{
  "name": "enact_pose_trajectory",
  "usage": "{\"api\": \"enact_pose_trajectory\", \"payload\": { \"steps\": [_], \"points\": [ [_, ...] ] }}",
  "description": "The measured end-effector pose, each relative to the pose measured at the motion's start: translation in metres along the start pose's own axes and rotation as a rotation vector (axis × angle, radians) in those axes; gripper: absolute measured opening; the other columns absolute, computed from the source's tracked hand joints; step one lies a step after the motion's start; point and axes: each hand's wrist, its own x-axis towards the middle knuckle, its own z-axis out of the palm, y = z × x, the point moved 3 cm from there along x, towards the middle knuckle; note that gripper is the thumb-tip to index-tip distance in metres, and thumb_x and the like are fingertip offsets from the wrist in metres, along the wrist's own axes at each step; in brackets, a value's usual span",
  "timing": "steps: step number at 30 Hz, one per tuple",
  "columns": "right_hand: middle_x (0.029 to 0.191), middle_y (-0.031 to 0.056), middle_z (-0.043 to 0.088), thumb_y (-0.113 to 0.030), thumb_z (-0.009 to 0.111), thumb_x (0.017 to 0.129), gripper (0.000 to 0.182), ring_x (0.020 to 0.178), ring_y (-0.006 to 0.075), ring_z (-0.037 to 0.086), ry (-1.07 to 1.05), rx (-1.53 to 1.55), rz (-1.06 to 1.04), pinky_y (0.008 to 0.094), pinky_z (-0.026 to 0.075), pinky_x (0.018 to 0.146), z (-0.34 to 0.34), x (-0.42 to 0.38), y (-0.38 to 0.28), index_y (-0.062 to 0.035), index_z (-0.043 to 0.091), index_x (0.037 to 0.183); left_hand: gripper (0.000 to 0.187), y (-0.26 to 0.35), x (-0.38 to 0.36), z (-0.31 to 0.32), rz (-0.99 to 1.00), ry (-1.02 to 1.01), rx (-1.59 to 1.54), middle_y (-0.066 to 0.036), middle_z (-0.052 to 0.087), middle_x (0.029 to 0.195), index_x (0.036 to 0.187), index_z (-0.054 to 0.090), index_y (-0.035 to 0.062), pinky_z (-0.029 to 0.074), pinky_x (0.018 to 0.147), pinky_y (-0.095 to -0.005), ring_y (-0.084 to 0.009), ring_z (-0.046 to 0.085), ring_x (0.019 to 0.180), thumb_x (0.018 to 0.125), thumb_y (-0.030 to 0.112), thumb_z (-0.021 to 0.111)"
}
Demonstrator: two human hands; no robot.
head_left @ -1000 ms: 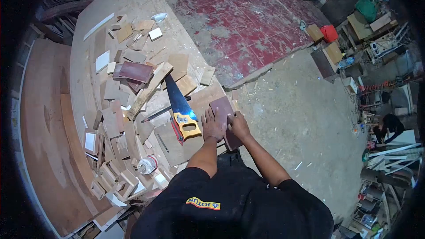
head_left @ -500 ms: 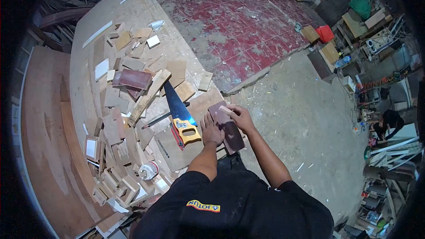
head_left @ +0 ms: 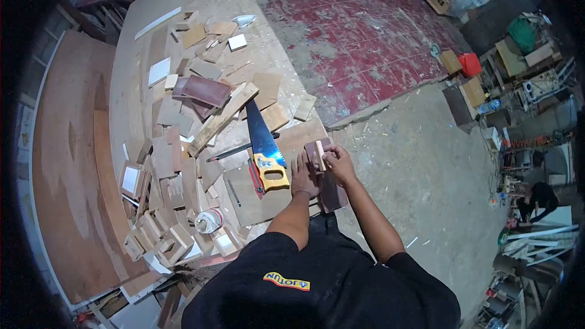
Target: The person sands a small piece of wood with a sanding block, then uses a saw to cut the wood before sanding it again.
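Observation:
My left hand [head_left: 303,178] lies flat with fingers stretched forward along the left edge of a dark reddish-brown board [head_left: 333,197]. In my right hand [head_left: 339,163] a small pale wood strip [head_left: 320,155] is pinched between thumb and fingers, over the far part of that board. The strip points lengthwise away from me. Just left of my left hand is a handsaw [head_left: 262,136] with a yellow handle, its blade pointing away. A red-handled tool [head_left: 256,179] rests against the saw's handle.
Wood offcuts [head_left: 173,116] are heaped over the workbench [head_left: 141,73] to the left. A white tub [head_left: 209,221] stands near the bench's front, and a thin dark stick [head_left: 233,193] lies near the saw. Right of the bench is concrete floor [head_left: 414,164]. A person [head_left: 541,200] is at the far right.
My right hand has turned the pale strip from a slant to nearly straight along the board. My left hand stays on the board's edge. The whole view has shifted slightly.

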Motion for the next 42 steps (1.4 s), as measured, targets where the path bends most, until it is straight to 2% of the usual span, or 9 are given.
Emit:
{"api": "enact_pose_trajectory", "payload": {
  "steps": [1,6,8,9,16,19,27,34,42],
  "points": [
    [0.092,0.0057,0.062,-0.001,0.062,0.082,0.037,0.077,0.0120,0.059,-0.015,0.105,-0.026,0.0265,0.050,0.068,0.010,0.001,-0.003,-0.0010,0.055,0.118,0.084,-0.001,0.001,0.004,0.012,0.044,0.058,-0.020,0.012,0.156,0.149,0.024,0.0123,0.003,0.117,-0.0513,-0.0365,0.007,0.145,0.081,0.050,0.054],
    [0.088,0.0046,0.061,0.001,0.057,0.081,0.035,0.072,0.0121,0.058,-0.125,-0.020,0.089,0.0278,0.049,0.063,0.044,0.023,-0.007,-0.0006,0.056,0.116,0.075,0.003,0.006,-0.002,-0.024,-0.071,0.131,-0.013,0.018,0.156,0.147,0.032,0.0135,0.003,0.117,-0.0517,-0.0354,0.010,0.144,0.084,0.050,0.049],
    [0.088,0.0038,0.061,0.000,0.054,0.082,0.034,0.071,0.0128,0.058,-0.276,0.041,0.191,0.0284,0.049,0.063,0.060,0.038,-0.004,-0.0013,0.058,0.116,0.071,0.002,0.007,-0.002,-0.007,-0.437,0.215,-0.011,0.019,0.156,0.149,0.029,0.0143,0.003,0.117,-0.0515,-0.0311,0.010,0.146,0.088,0.048,0.044],
    [0.091,0.0048,0.062,0.000,0.052,0.083,0.032,0.074,0.0147,0.061,-0.252,0.040,0.219,0.0288,0.051,0.065,0.068,0.034,-0.018,-0.0023,0.060,0.114,0.071,-0.002,0.006,0.001,-0.025,-0.438,0.203,-0.011,0.019,0.156,0.149,0.029,0.0143,0.003,0.117,-0.0515,-0.0311,0.010,0.146,0.088,0.048,0.044],
    [0.098,0.0077,0.064,0.006,0.051,0.080,0.034,0.084,0.0197,0.065,-0.331,0.099,0.250,0.0325,0.055,0.072,0.086,0.035,-0.026,-0.0009,0.059,0.112,0.071,-0.011,0.020,0.012,-0.116,-0.317,0.167,-0.011,0.019,0.156,0.149,0.027,0.0145,0.003,0.117,-0.0515,-0.0304,0.010,0.146,0.089,0.048,0.043],
    [0.098,0.0093,0.064,0.008,0.051,0.078,0.034,0.084,0.0207,0.066,-0.392,0.062,0.115,0.0336,0.056,0.072,0.083,0.039,-0.022,0.0010,0.059,0.110,0.071,-0.012,0.010,0.020,-0.118,-0.270,0.170,-0.011,0.019,0.156,0.149,0.026,0.0146,0.004,0.117,-0.0515,-0.0301,0.010,0.146,0.089,0.048,0.043],
    [0.100,0.0147,0.061,0.009,0.052,0.084,0.052,0.082,0.0264,0.067,-0.390,0.330,0.198,0.0418,0.060,0.069,0.067,0.006,-0.064,-0.0137,0.042,0.130,0.071,-0.009,0.014,0.031,-0.076,-0.122,0.207,-0.012,0.019,0.156,0.150,0.025,0.0149,0.004,0.117,-0.0515,-0.0293,0.010,0.146,0.090,0.048,0.041],
    [0.099,0.0173,0.062,0.008,0.048,0.086,0.047,0.080,0.0269,0.068,-0.335,0.393,0.125,0.0421,0.061,0.065,0.041,-0.012,-0.072,-0.0121,0.041,0.127,0.071,-0.016,0.017,0.038,-0.021,0.014,0.228,-0.012,0.019,0.156,0.150,0.023,0.0151,0.005,0.117,-0.0516,-0.0286,0.011,0.146,0.090,0.048,0.040],
    [0.108,0.0162,0.063,0.005,0.054,0.086,0.044,0.077,0.0257,0.068,-0.230,0.377,-0.039,0.0413,0.061,0.060,0.014,-0.021,-0.063,-0.0148,0.037,0.122,0.072,-0.011,0.009,0.043,-0.008,0.140,0.372,-0.013,0.018,0.156,0.152,0.018,0.0157,0.008,0.117,-0.0513,-0.0293,0.011,0.146,0.091,0.050,0.035]
  ]
}}
